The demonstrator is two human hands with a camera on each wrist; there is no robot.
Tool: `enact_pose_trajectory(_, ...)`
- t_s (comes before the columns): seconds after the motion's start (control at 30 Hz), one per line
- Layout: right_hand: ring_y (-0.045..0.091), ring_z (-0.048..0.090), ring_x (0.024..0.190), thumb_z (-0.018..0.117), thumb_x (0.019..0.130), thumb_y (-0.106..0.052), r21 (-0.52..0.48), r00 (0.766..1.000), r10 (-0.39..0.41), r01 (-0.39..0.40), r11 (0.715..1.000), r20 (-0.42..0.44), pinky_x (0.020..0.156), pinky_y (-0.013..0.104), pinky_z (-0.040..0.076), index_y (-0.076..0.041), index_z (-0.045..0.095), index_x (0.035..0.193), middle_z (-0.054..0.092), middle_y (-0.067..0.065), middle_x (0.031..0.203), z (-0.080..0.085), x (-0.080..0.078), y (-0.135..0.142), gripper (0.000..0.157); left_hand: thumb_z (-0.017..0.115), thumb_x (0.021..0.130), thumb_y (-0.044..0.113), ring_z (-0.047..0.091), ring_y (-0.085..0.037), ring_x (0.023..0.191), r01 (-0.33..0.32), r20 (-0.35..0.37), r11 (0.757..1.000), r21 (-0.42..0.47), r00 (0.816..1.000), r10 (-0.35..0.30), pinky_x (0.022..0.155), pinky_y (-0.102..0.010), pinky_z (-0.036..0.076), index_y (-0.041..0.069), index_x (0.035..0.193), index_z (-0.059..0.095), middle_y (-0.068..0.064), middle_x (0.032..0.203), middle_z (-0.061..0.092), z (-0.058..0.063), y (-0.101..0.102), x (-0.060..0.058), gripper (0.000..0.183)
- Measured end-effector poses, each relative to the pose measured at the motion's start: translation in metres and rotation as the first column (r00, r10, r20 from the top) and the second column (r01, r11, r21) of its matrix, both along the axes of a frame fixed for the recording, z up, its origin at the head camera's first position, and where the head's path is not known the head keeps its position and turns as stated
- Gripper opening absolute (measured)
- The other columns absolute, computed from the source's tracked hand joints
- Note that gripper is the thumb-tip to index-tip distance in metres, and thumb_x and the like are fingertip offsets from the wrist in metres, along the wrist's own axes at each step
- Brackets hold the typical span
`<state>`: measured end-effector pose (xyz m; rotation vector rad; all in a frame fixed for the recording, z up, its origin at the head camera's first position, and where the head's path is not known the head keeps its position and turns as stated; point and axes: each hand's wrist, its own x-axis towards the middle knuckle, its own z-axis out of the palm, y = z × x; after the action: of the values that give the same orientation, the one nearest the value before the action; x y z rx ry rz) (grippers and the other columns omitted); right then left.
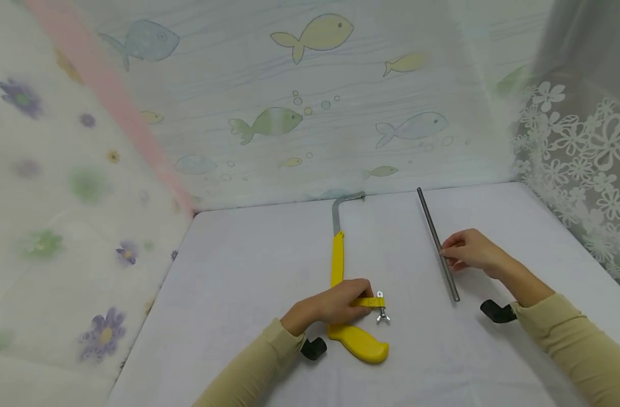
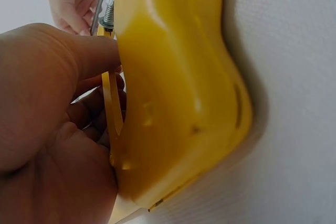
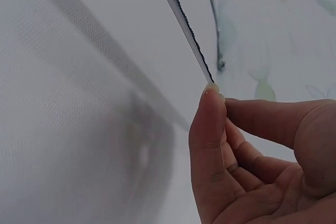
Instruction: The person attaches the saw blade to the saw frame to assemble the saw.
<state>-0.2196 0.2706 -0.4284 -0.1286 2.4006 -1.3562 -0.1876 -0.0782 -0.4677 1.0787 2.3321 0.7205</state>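
Observation:
A hacksaw frame [image 1: 337,260] with a yellow body and a grey metal front end lies on the white tabletop. My left hand [image 1: 342,302] grips it near the yellow handle [image 1: 363,345], fingers curled around the lower crosspiece and thumb against the yellow part. From that crosspiece sticks out a bolt with a wing nut [image 1: 383,318]. Off to the right, my right hand [image 1: 472,251] pinches a long thin hacksaw blade [image 1: 429,220] between thumb and fingertips. In the right wrist view the blade [image 3: 184,24] shows a dark toothed edge and hangs apart from its shadow. No blade spans the frame.
The white-covered table [image 1: 238,271] ends at a back curtain [image 1: 198,113] printed with fish. A flowered cloth [image 1: 60,198] hangs at the left, and a lace-patterned one [image 1: 594,141] at the right. Black wrist mounts [image 1: 313,349] stick out below both sleeves.

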Motion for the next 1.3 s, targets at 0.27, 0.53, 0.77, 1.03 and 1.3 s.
enact_pose_trajectory(0.27, 0.018, 0.064, 0.083, 0.059, 0.103, -0.008, -0.051, 0.999, 0.030, -0.030, 0.998, 0.013, 0.073, 0.032, 0.059, 0.019, 0.053, 0.121, 0.067, 0.010, 0.094, 0.000, 0.000, -0.011, 0.033, 0.063, 0.103, 0.019, 0.051, -0.005, 0.091, -0.007, 0.006, 1.000, 0.001, 1.000, 0.007, 0.085, -0.016, 0.046, 0.014, 0.116, 0.057, 0.009, 0.105, 0.058, -0.001, 0.000, 0.002, 0.015)
enact_pose_trajectory(0.53, 0.018, 0.063, 0.081, 0.060, 0.102, -0.008, -0.095, 0.997, 0.071, -0.069, 0.993, 0.018, 0.073, 0.032, 0.059, 0.018, 0.055, 0.119, 0.065, 0.010, 0.092, -0.001, -0.002, -0.022, 0.032, 0.063, 0.103, 0.020, 0.051, -0.005, 0.091, 0.003, -0.007, 1.000, -0.003, 1.000, -0.003, 0.085, -0.016, 0.046, 0.013, 0.116, 0.057, 0.008, 0.105, 0.058, -0.001, 0.000, 0.001, 0.016)
enact_pose_trajectory(0.77, 0.018, 0.063, 0.082, 0.060, 0.102, -0.007, -0.108, 0.996, 0.090, -0.088, 0.990, 0.020, 0.074, 0.031, 0.059, 0.017, 0.055, 0.119, 0.065, 0.010, 0.092, 0.000, -0.007, -0.033, 0.031, 0.063, 0.103, 0.019, 0.052, -0.005, 0.090, 0.000, 0.007, 1.000, -0.001, 1.000, 0.000, 0.085, -0.016, 0.046, 0.013, 0.117, 0.057, 0.008, 0.105, 0.058, 0.001, 0.001, 0.001, 0.016)
enact_pose_trajectory(1.03, 0.018, 0.064, 0.080, 0.059, 0.102, -0.007, -0.128, 0.993, 0.115, -0.111, 0.985, 0.022, 0.075, 0.032, 0.059, 0.017, 0.055, 0.121, 0.065, 0.011, 0.091, 0.002, -0.013, -0.044, 0.031, 0.064, 0.103, 0.019, 0.052, -0.005, 0.090, -0.007, 0.013, 1.000, -0.001, 1.000, 0.007, 0.085, -0.016, 0.046, 0.013, 0.117, 0.057, 0.008, 0.105, 0.059, 0.002, 0.001, 0.000, 0.016)
enact_pose_trajectory(1.3, 0.018, 0.063, 0.083, 0.060, 0.101, -0.006, -0.161, 0.992, 0.122, -0.115, 0.980, 0.035, 0.076, 0.032, 0.059, 0.018, 0.054, 0.123, 0.066, 0.012, 0.094, -0.004, -0.018, -0.050, 0.032, 0.063, 0.103, 0.019, 0.051, -0.005, 0.091, 0.001, 0.004, 1.000, -0.001, 1.000, -0.001, 0.084, -0.016, 0.045, 0.012, 0.116, 0.057, 0.007, 0.106, 0.059, -0.002, 0.002, -0.001, 0.016)
